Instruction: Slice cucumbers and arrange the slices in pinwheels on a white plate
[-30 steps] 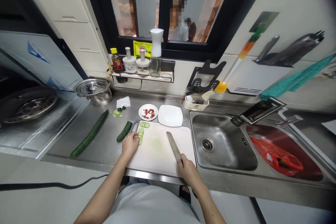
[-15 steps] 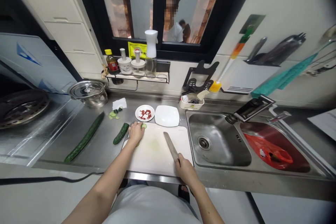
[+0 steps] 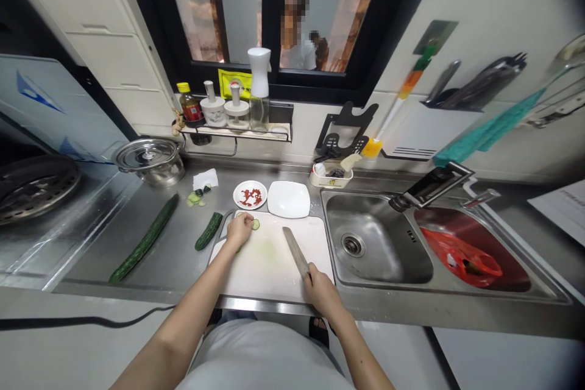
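My right hand [image 3: 321, 287] is wrapped round the handle of a kitchen knife [image 3: 295, 251], its blade lying over the right half of the white cutting board [image 3: 274, 277]. At the board's upper left my left hand [image 3: 239, 230] is closed, fingertips pinched at a pale green cucumber slice [image 3: 256, 224]. More cut green shows partly hidden under that hand. Just left of the board lies a short piece of cucumber [image 3: 209, 231]. Farther left rests a long whole cucumber [image 3: 145, 237]. A damp greenish patch marks the middle of the board.
Behind the board stand a plate with red chopped bits [image 3: 250, 195] and a white square dish [image 3: 288, 200]. Cucumber scraps [image 3: 195, 198] lie near a lidded steel pot [image 3: 150, 161]. To the right is a double sink [image 3: 379, 265] with a red bag [image 3: 461, 259].
My left hand has shifted slightly, and the cucumber slice at its fingertips shows more fully, a little farther right. The knife stays in my right hand. The whole view has moved slightly.
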Motion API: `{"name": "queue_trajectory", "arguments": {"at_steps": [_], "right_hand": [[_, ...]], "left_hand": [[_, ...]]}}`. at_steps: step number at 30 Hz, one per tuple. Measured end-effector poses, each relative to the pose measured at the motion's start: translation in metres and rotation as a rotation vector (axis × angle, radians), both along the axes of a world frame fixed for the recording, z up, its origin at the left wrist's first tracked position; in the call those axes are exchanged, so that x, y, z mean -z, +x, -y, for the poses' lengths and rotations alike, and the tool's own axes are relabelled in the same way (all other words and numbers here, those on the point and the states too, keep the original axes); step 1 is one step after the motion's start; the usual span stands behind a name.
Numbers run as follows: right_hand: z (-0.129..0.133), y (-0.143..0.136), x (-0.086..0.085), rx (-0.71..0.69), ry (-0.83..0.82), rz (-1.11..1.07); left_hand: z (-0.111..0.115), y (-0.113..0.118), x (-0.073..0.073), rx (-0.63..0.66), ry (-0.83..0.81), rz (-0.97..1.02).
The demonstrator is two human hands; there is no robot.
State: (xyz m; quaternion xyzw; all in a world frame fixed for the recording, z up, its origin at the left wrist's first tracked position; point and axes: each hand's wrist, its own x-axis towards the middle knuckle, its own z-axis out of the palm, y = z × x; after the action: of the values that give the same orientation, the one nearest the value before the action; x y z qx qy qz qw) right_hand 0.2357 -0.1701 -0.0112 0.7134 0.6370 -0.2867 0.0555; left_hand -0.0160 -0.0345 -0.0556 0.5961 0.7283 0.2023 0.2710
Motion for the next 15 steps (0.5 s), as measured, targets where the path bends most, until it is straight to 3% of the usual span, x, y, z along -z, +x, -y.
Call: {"name": "queue_trajectory", "arguments": {"at_steps": [6,10,13,15], "right_hand": [[0.000,0.002,0.002,-0.005,0.019,-0.023],[0.001,0.001,0.000,-0.004,0.015,-0.003],[0.002,0.001,0.000,0.000,0.010,-0.001],[0.002,0.001,0.002,-0.003,0.015,-0.005]], "left_hand": [[0.010,0.010,-0.001,0.192,-0.075,0.128],[0.012,0.016,-0.007,0.419,-0.103,0.090],[0.009,0.020,-0.010,0.554,-0.032,0.047],[0.006,0.020,-0.010,0.539,0.037,0.038]]}}
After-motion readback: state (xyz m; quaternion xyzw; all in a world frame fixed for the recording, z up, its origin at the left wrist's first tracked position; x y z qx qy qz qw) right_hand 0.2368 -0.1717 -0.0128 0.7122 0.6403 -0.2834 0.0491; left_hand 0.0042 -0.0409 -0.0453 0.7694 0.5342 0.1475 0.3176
